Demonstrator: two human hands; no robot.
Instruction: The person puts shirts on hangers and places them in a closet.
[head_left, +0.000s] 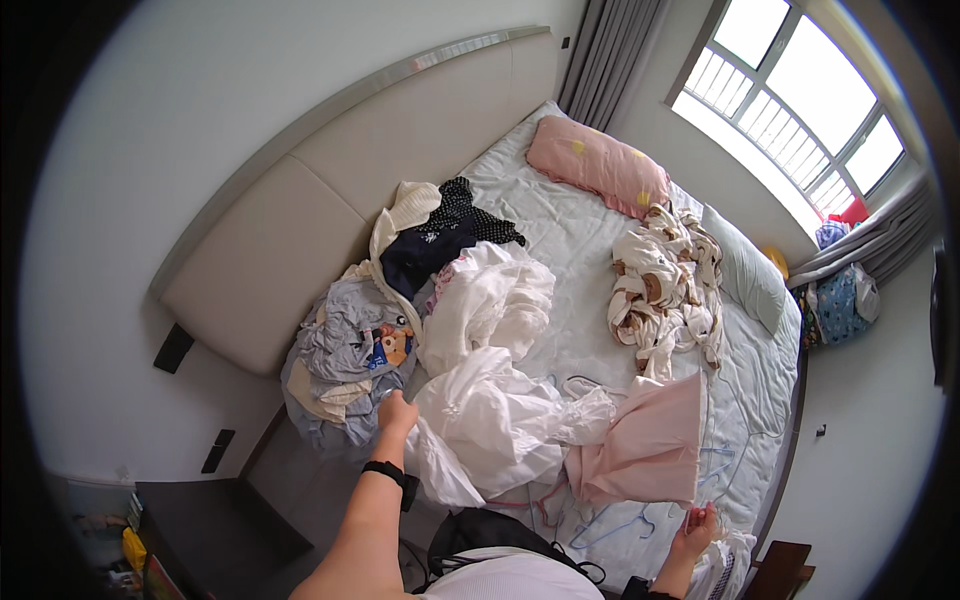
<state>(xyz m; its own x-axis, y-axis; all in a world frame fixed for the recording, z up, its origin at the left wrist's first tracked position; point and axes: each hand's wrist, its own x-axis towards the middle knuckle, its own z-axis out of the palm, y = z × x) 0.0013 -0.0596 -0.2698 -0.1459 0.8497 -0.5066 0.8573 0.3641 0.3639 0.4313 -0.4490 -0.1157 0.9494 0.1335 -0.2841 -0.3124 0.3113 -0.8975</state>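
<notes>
My left hand (397,411) is closed at the left edge of a large white garment (490,420), which lies in folds across the near part of the bed. A pile of grey and cream clothes (345,345) with a cartoon bear print sits just beyond this hand. At the lower right, my right hand (697,527) pinches the lower corner of a pink piece of clothing (640,445). Its pink cloth spreads out flat to the left and meets a white gathered part. Whether the pink and white cloth are one garment I cannot tell.
Blue hangers (615,525) lie near the bed's front edge. A crumpled brown-patterned white cloth (662,285), a pink pillow (598,165) and a pale pillow (742,268) are farther back. Dark clothes (430,250) rest by the padded headboard (350,150). A black bag (495,538) is close to me.
</notes>
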